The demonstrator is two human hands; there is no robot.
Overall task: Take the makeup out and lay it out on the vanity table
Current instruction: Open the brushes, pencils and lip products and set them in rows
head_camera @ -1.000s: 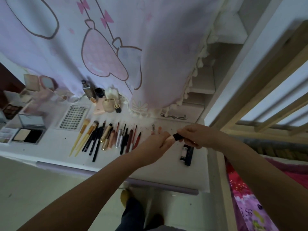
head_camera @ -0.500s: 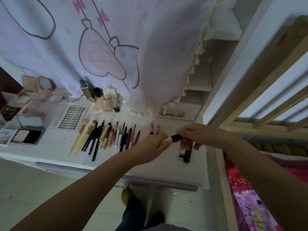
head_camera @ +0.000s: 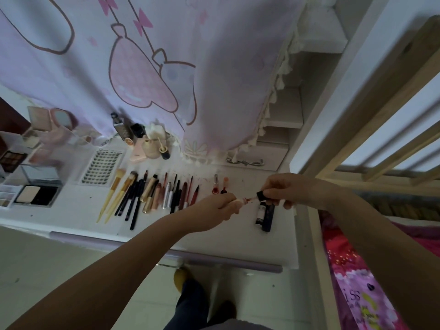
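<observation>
My left hand (head_camera: 220, 206) grips a small peach tube (head_camera: 241, 201) above the white vanity table (head_camera: 71, 210). My right hand (head_camera: 289, 190) pinches its black cap (head_camera: 260, 195), pulled a little way off, with a thin wand showing between cap and tube. Below my right hand a dark tube with a white label (head_camera: 264, 214) lies on the table. A row of brushes, pencils and tubes (head_camera: 152, 194) is laid out to the left, with two small red-tipped tubes (head_camera: 220, 184) nearer my hands.
Open powder and shadow compacts (head_camera: 35, 194) sit at far left, beside a lash tray (head_camera: 102, 166) and bottles (head_camera: 152, 146) at the back. A pink curtain (head_camera: 154, 67) hangs over the table. A wooden bed rail (head_camera: 381, 110) and pink bedding (head_camera: 357, 282) are on the right.
The black cap has come away from the peach tube, showing the wand between them. Both hands stay over the table's right part.
</observation>
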